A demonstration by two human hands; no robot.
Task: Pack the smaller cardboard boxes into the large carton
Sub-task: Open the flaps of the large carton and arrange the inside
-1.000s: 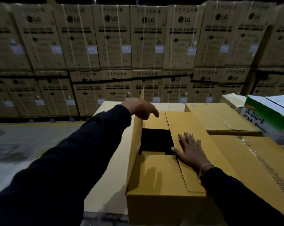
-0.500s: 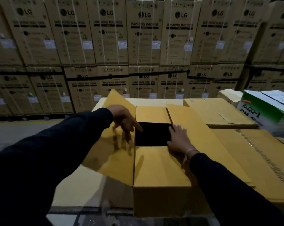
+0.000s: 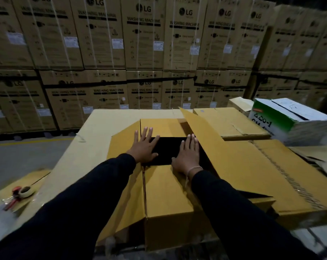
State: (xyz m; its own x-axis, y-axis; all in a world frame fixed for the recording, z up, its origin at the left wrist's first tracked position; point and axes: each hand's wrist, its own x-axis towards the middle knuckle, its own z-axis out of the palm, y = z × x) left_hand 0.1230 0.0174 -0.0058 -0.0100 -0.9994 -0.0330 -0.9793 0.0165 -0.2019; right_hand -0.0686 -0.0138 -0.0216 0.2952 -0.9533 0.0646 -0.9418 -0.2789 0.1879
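Observation:
The large carton (image 3: 168, 194) stands right in front of me, brown, its top partly open onto a dark opening (image 3: 168, 149). I cannot see what is inside. The near and far flaps lie flat. Its left flap (image 3: 124, 143) is splayed outward and the right flap (image 3: 202, 128) stands tilted up. My left hand (image 3: 145, 147) lies flat on the opening's left edge, fingers spread, holding nothing. Over the opening's right side, my right hand (image 3: 189, 154) rests flat, its heel on the near flap. A smaller flat brown box (image 3: 228, 121) lies behind to the right.
A green and white printed box (image 3: 282, 119) sits at the far right, and a taped brown carton (image 3: 262, 166) lies beside the large one. A red tape dispenser (image 3: 22, 192) lies on cardboard at the left. Stacked washing-machine cartons (image 3: 144, 44) wall off the back beyond a grey floor (image 3: 18, 152).
The left flap went from upright to splayed outward, and my left hand came off it onto the opening's edge. The right flap, earlier pressed flat, now tilts up. My right hand shifted to the opening.

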